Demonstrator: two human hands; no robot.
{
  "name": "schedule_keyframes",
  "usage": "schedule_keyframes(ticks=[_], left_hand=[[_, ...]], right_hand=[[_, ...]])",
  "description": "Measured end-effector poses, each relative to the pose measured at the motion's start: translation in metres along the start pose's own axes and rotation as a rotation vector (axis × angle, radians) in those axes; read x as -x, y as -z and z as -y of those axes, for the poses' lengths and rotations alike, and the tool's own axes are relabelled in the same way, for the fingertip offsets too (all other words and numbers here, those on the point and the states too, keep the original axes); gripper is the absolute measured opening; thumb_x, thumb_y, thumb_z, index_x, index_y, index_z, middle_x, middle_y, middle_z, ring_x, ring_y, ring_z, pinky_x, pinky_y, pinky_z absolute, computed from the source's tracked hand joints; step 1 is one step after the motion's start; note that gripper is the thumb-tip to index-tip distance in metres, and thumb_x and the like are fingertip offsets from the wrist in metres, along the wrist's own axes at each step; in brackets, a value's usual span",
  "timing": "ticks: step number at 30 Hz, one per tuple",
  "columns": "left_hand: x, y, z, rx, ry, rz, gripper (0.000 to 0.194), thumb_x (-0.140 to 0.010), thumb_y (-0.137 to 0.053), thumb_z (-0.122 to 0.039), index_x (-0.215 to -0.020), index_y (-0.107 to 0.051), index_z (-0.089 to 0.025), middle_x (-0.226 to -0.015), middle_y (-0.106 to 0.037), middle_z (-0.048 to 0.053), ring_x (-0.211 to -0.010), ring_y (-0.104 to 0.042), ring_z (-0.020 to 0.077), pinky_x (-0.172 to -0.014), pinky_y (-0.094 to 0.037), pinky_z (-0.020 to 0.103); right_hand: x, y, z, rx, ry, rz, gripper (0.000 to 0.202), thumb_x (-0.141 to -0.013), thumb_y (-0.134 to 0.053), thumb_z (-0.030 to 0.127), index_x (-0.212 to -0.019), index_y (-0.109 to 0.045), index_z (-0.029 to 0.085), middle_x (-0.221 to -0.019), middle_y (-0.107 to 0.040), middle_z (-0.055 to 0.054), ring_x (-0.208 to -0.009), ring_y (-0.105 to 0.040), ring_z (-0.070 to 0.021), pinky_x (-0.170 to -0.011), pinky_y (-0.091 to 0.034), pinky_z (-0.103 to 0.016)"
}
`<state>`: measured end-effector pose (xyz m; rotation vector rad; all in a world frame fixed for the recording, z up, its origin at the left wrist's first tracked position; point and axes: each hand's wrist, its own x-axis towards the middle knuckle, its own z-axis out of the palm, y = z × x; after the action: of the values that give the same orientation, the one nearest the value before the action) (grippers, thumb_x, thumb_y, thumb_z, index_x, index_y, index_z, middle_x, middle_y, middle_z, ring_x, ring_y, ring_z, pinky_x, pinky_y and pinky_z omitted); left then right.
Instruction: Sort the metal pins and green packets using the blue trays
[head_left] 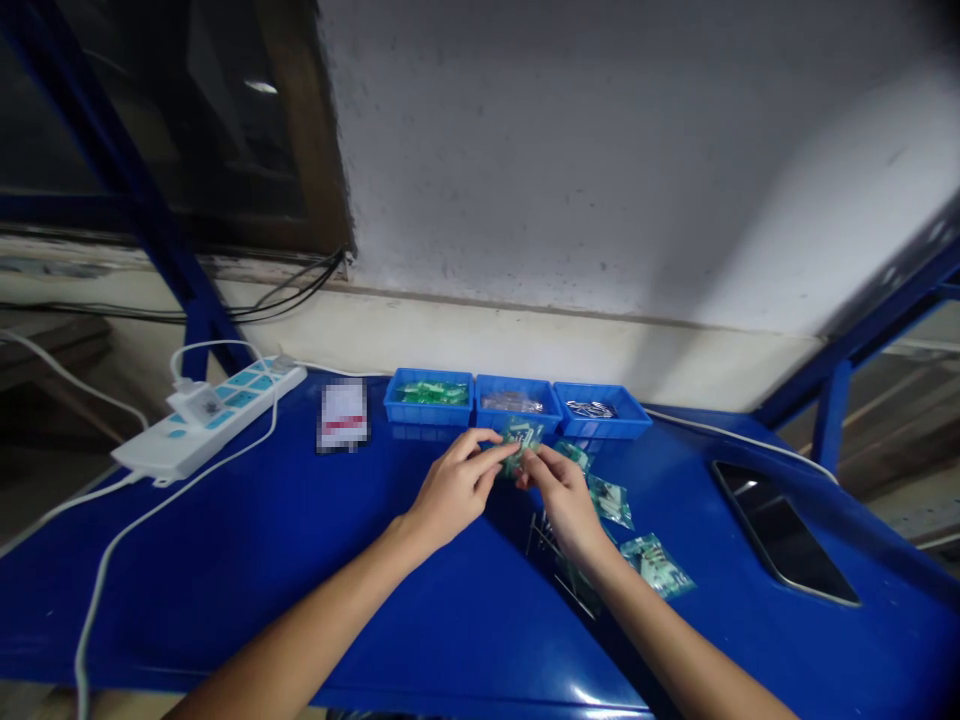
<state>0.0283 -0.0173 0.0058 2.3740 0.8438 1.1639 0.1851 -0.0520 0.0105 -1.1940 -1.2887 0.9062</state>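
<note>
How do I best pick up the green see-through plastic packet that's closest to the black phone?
Probably pinch the right-hand corner of the green see-through plastic packet between finger and thumb, coming from the side of the black rectangular phone. The packet lies on the shiny blue table, that corner sticks out past the lumpy contents, and the person's right arm runs close by its near-left edge.

Left hand [454,485] and right hand [566,505] work fingertip to fingertip

Two bare forearms slant inward and upward, the left forearm [315,625] from the lower left, the right forearm [675,620] from the lower right, with both wrists nearly straight. The left index finger [491,459] stretches toward the opposite hand, its thumb lower down. Across a narrow gap, the right thumb [537,468] reaches forward against bent fingers in a pinch. The backs of both hands show to the camera.
</note>
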Motion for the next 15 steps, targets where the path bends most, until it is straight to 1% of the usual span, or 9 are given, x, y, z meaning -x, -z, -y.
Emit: schedule_keyframes(ticks=[2, 4, 5, 7, 9, 10, 12, 13, 15], left_hand=[[-0.0003, -0.0009, -0.0024, 0.047, 0.07, 0.017, 0.029, -0.087, -0.05, -0.021, -0.114, -0.06, -0.026, -0.109, -0.054, 0.006, -0.091, -0.054, 0.0157, -0.079, -0.046, 0.029], [-0.0025, -0.0008, -0.0035, 0.182, 0.209, 0.027, 0.023, -0.087, -0.051, -0.032, -0.101, -0.064, -0.021, -0.096, -0.057, 0.005, -0.078, -0.054, 0.0141, -0.068, -0.045, 0.026], [-0.0039, -0.0005, -0.0035, 0.278, 0.301, 0.036, 0.028, -0.088, -0.047, -0.039, -0.093, -0.065, -0.018, -0.087, -0.058, 0.004, -0.07, -0.053, 0.0126, -0.061, -0.042, 0.024], [-0.0066, 0.0003, -0.0025, 0.489, 0.499, 0.067, 0.049, -0.09, -0.033, -0.051, -0.078, -0.063, -0.014, -0.069, -0.056, 0.002, -0.054, -0.045, 0.0093, -0.05, -0.035, 0.022], [-0.0084, 0.001, -0.0008, 0.684, 0.646, 0.098, 0.059, -0.09, -0.024, -0.057, -0.076, -0.062, -0.014, -0.06, -0.052, 0.0, -0.047, -0.039, 0.0078, -0.045, -0.027, 0.021], [-0.0089, 0.0012, 0.0001, 0.754, 0.684, 0.108, 0.057, -0.089, -0.028, -0.058, -0.079, -0.062, -0.014, -0.059, -0.052, 0.0, -0.046, -0.04, 0.0075, -0.044, -0.024, 0.02], [-0.009, 0.0008, 0.0018, 0.817, 0.693, 0.105, 0.043, -0.084, -0.044, -0.053, -0.085, -0.063, -0.015, -0.063, -0.055, -0.001, -0.051, -0.045, 0.0079, -0.046, -0.026, 0.019], [-0.0089, 0.0003, 0.0027, 0.807, 0.675, 0.091, 0.036, -0.082, -0.052, -0.048, -0.087, -0.063, -0.015, -0.066, -0.057, 0.0, -0.055, -0.049, 0.0087, -0.048, -0.029, 0.019], [-0.0083, -0.0007, 0.0049, 0.712, 0.608, 0.031, 0.027, -0.08, -0.058, -0.039, -0.089, -0.064, -0.015, -0.075, -0.062, 0.002, -0.064, -0.054, 0.0111, -0.055, -0.037, 0.02]], right_hand=[[0.0002, 0.0011, -0.0008, 0.151, 0.072, -0.062, 0.03, -0.085, -0.05, 0.041, -0.067, -0.055, 0.017, -0.057, -0.049, 0.002, -0.054, -0.045, -0.0119, -0.052, -0.036, -0.023], [0.0011, 0.0024, -0.0019, 0.308, 0.188, -0.071, 0.025, -0.086, -0.048, 0.035, -0.075, -0.061, 0.017, -0.062, -0.054, 0.0, -0.055, -0.046, -0.0126, -0.052, -0.036, -0.024], [0.0018, 0.0029, -0.0026, 0.373, 0.25, -0.059, 0.022, -0.086, -0.047, 0.03, -0.083, -0.064, 0.016, -0.066, -0.057, -0.001, -0.056, -0.048, -0.013, -0.054, -0.037, -0.024], [0.0034, 0.0034, -0.0041, 0.471, 0.348, -0.02, 0.025, -0.086, -0.044, 0.021, -0.1, -0.064, 0.017, -0.073, -0.061, -0.003, -0.059, -0.05, -0.0134, -0.058, -0.039, -0.025], [0.0049, 0.0034, -0.0052, 0.534, 0.412, 0.018, 0.033, -0.085, -0.042, 0.015, -0.111, -0.062, 0.017, -0.075, -0.06, -0.003, -0.06, -0.051, -0.0135, -0.059, -0.041, -0.025], [0.0053, 0.0034, -0.0053, 0.558, 0.432, 0.035, 0.036, -0.084, -0.041, 0.013, -0.113, -0.061, 0.018, -0.074, -0.058, -0.004, -0.06, -0.051, -0.0135, -0.059, -0.041, -0.025], [0.0057, 0.0035, -0.004, 0.586, 0.443, 0.075, 0.04, -0.082, -0.04, 0.011, -0.115, -0.06, 0.018, -0.074, -0.055, -0.003, -0.061, -0.05, -0.0134, -0.058, -0.04, -0.024], [0.0056, 0.0036, -0.0027, 0.592, 0.435, 0.093, 0.042, -0.08, -0.04, 0.01, -0.116, -0.06, 0.018, -0.073, -0.053, -0.003, -0.06, -0.05, -0.0133, -0.057, -0.04, -0.024], [0.0051, 0.0038, 0.0009, 0.591, 0.393, 0.113, 0.042, -0.078, -0.041, 0.009, -0.114, -0.062, 0.018, -0.068, -0.051, -0.001, -0.058, -0.048, -0.0132, -0.057, -0.038, -0.024]])
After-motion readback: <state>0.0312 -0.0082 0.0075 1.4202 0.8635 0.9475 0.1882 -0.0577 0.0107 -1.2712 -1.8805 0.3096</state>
